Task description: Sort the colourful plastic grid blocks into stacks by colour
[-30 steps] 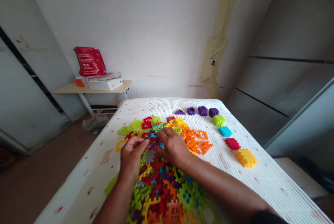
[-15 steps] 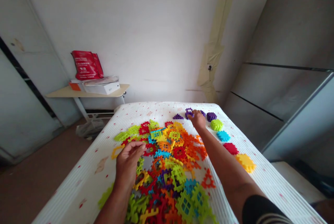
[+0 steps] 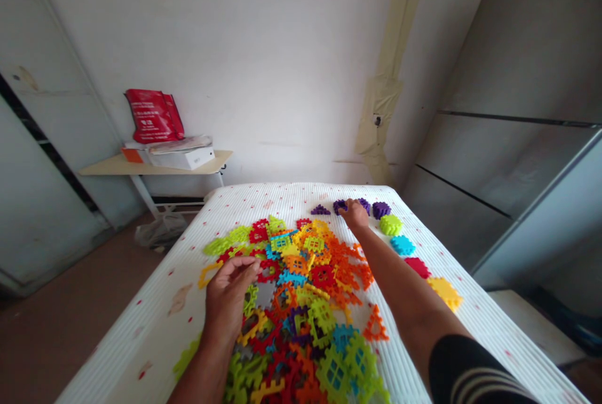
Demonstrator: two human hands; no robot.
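My right hand [image 3: 355,214] reaches to the far end of the padded surface, its fingers closed at a small stack of purple toothed plastic building pieces [image 3: 338,206]. The fingertips partly cover that stack. More purple pieces [image 3: 364,204] show just behind the hand, and a triangular purple piece [image 3: 321,210] lies to the left. My left hand [image 3: 230,281] hovers over the left side of a large mixed heap of building pieces [image 3: 296,264]. Its fingers are curled, with thumb and forefinger together; whether anything sits between them is hidden.
Along the right edge run stacks of pieces: purple [image 3: 381,209], green [image 3: 390,224], blue [image 3: 403,244], red [image 3: 417,267] and yellow [image 3: 444,292]. A side table [image 3: 108,165] with a red bag [image 3: 153,116] and white box [image 3: 183,158] stands left. A grey cabinet [image 3: 527,159] stands right.
The purple piece that stood raised at my right fingertips has come down onto the purple stack. My left hand has barely moved. The view has shifted slightly.
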